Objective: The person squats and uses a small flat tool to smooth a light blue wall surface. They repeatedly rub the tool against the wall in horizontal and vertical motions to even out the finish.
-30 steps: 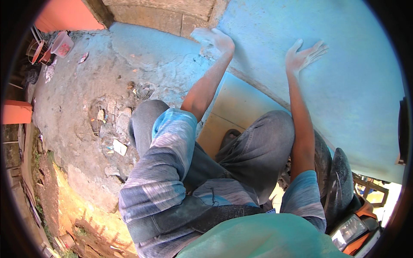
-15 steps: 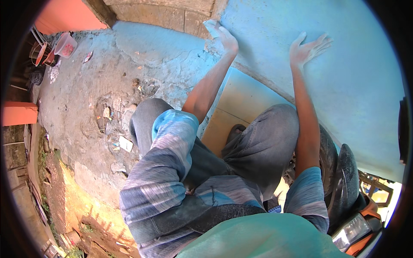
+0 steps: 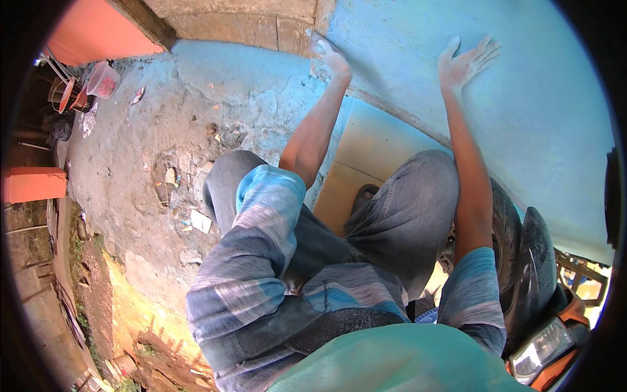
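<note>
My right hand (image 3: 462, 67) lies against the pale blue wall (image 3: 405, 59), its fingers stretched out and thumb apart, with nothing in it. Farther left, my left hand (image 3: 335, 62) is at the wall's edge, beside the brown wooden panel (image 3: 241, 29). Its fingers bend around what looks like a thin flat piece (image 3: 319, 40) with a dark edge; the kind cannot be made out. Pale dust coats both hands and part of the forearms. My bent knees in grey trousers stand below, between the arms.
Tan tiles (image 3: 366, 140) lie at the wall's foot. Rough concrete (image 3: 144, 144) with rubble spreads left, near a clear tub (image 3: 103, 80) holding reddish things. A motorcycle (image 3: 542, 346) with a dark front mudguard stands close by my right arm. An orange block (image 3: 36, 185) juts in at far left.
My left hand has shifted slightly left, and the thin piece by it now shows a dark edge instead of a light blue face. My right hand has moved slightly up the wall.
</note>
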The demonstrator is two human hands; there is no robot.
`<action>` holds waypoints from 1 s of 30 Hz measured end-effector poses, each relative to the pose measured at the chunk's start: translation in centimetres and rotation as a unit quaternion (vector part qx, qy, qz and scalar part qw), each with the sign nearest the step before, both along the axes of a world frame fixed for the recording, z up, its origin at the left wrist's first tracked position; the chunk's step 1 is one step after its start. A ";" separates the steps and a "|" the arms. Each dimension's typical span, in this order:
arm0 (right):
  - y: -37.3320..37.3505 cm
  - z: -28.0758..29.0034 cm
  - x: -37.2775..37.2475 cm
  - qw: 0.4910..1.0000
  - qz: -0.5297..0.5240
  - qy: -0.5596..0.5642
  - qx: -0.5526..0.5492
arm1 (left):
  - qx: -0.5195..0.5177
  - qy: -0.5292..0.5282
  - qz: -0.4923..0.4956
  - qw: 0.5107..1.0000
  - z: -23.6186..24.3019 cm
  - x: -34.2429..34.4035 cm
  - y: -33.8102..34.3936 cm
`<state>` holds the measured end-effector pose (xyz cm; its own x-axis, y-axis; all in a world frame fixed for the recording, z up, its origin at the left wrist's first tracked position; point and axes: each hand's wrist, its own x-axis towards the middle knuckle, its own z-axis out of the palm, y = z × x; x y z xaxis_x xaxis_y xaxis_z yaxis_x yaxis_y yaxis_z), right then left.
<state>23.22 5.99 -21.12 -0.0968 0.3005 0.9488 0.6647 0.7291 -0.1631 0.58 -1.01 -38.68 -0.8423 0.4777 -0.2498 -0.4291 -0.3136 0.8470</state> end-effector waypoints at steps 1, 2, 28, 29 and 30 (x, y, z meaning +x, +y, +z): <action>0.1 0.0 0.0 1.000 -0.001 0.001 0.005 | -0.008 -0.029 0.017 0.999 0.0 -0.2 0.0; 0.2 0.1 0.1 1.000 -0.005 0.004 0.002 | -0.017 -0.058 0.034 0.998 0.0 -0.4 -0.1; 1.0 -0.9 -0.7 0.999 -0.031 0.033 -0.013 | 0.014 0.481 0.057 0.875 3.8 0.8 -2.3; 1.0 -0.8 -0.8 0.999 -0.031 0.033 -0.007 | 0.003 0.485 0.034 0.874 4.2 0.9 -2.3; 1.0 -0.8 -0.8 0.999 -0.031 0.032 -0.002 | -0.009 0.489 0.011 0.872 4.1 0.9 -2.3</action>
